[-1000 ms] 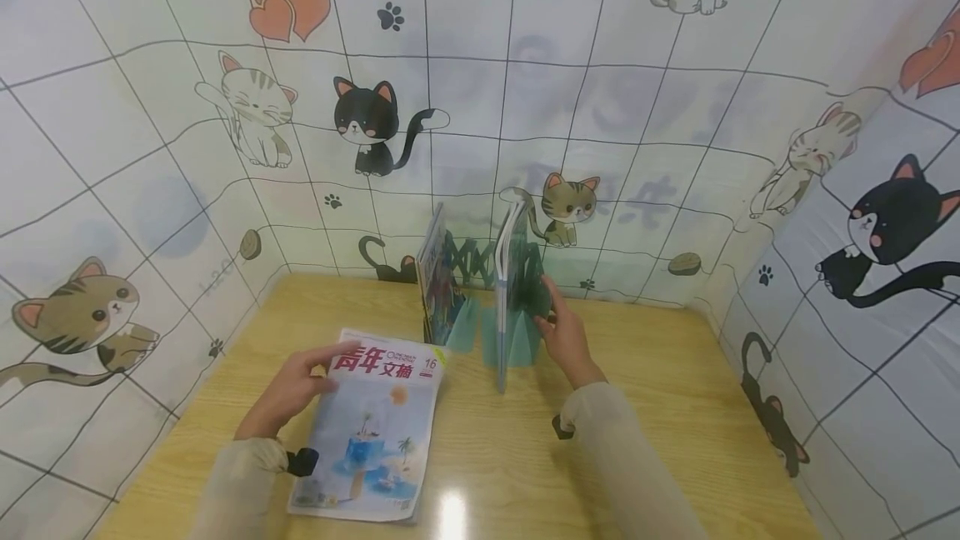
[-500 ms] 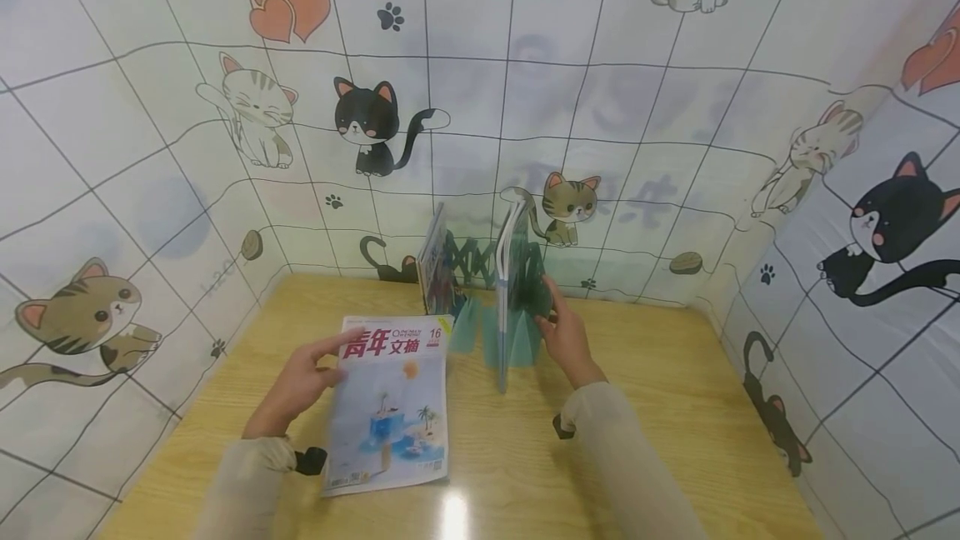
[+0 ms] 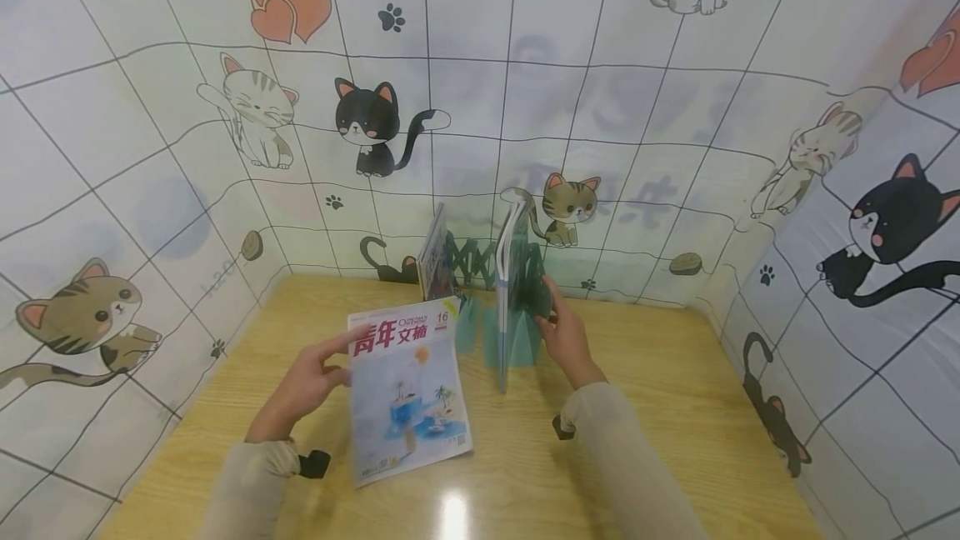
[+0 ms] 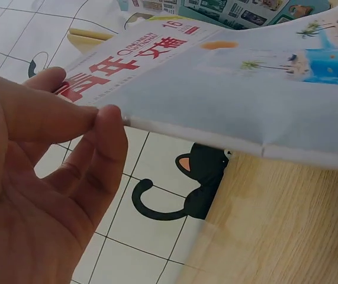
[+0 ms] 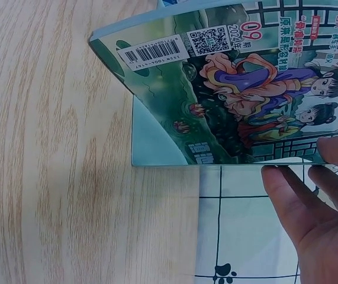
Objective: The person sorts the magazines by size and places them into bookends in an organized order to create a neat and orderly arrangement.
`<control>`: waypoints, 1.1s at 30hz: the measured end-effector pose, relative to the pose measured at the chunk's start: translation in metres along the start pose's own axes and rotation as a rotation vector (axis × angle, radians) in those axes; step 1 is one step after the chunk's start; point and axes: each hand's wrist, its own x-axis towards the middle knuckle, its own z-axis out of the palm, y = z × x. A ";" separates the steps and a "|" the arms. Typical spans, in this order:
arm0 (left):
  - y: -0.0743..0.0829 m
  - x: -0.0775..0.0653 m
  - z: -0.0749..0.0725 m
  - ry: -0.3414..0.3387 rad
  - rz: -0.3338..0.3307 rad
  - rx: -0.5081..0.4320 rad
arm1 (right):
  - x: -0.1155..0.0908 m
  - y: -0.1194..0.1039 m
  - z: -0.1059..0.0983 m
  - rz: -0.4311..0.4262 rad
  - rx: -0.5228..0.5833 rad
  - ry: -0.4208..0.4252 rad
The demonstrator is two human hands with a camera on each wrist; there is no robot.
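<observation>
My left hand [image 3: 306, 386] pinches the left edge of a magazine [image 3: 408, 407] with a pale blue cover and red title, near its top corner. In the left wrist view, the magazine's near edge stands raised above the table. Its top overlaps the foot of the left-hand books in the head view. A green expandable bookend [image 3: 523, 348] stands at the back, and my right hand [image 3: 568, 347] grips its right plate, thumb on the outer face and fingertips partly hidden behind the edge. Another magazine [image 5: 263, 77], its cover showing illustrated figures, stands upright against that plate.
Upright books or magazines [image 3: 432, 252] stand at the bookend's left end, with a gap before the right-hand ones. The wooden table [image 3: 645, 440] runs back to a cloth wall [image 3: 465, 90] printed with cats; more printed cloth closes off both sides.
My left hand has carried the pale blue magazine right and away from me, turning it slightly, so its top now reaches the left-hand books. My right hand and the bookend have stayed put.
</observation>
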 end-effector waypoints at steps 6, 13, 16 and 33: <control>0.006 0.000 0.005 0.032 -0.007 0.008 | 0.000 0.001 0.001 -0.004 -0.004 -0.002; 0.005 0.002 0.014 0.117 0.085 0.064 | 0.000 0.001 0.001 -0.021 -0.010 0.006; 0.005 0.003 0.018 0.144 0.123 0.088 | 0.000 0.000 0.001 -0.024 -0.006 0.009; 0.011 0.009 0.044 0.326 0.387 0.256 | -0.001 -0.002 0.000 -0.004 0.007 0.001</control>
